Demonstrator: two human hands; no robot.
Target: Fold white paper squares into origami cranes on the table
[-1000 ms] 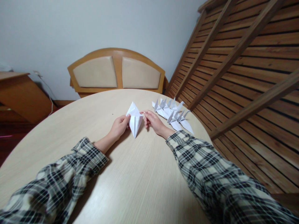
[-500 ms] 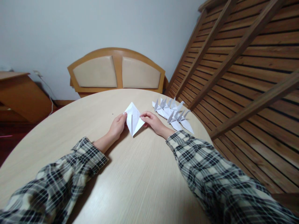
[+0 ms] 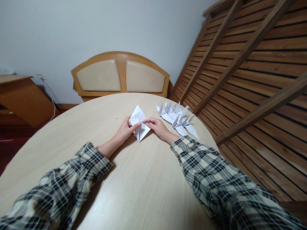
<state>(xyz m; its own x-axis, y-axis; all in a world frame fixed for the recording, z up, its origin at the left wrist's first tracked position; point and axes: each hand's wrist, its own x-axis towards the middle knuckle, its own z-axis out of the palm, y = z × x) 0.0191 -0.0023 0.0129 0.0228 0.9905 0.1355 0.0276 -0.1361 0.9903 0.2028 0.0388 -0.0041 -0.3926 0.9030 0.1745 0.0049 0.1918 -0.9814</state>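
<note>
Between my two hands is a diamond-shaped piece of folded white paper [image 3: 137,111], held just above the table with its points facing away from me and toward me. My left hand [image 3: 124,130] grips its left side, the thumb lying across the front and the other fingers partly hidden behind. On the right edge, my right hand [image 3: 159,127] pinches the paper, its fingertips close to the left thumb near the middle. Several folded white paper cranes [image 3: 176,116] stand grouped to the right, beyond my right hand.
The round pale wooden table [image 3: 134,185] spreads beneath my arms. Behind it stands a headboard [image 3: 123,73] with cream panels against the wall. A slatted wooden frame [image 3: 240,80] leans along the right side. A brown desk [image 3: 19,95] is at far left.
My left thumb has moved right across the paper's front, and my right fingertips have shifted inward a little. The paper's left flap looks opened out flatter. The cranes have stayed put.
</note>
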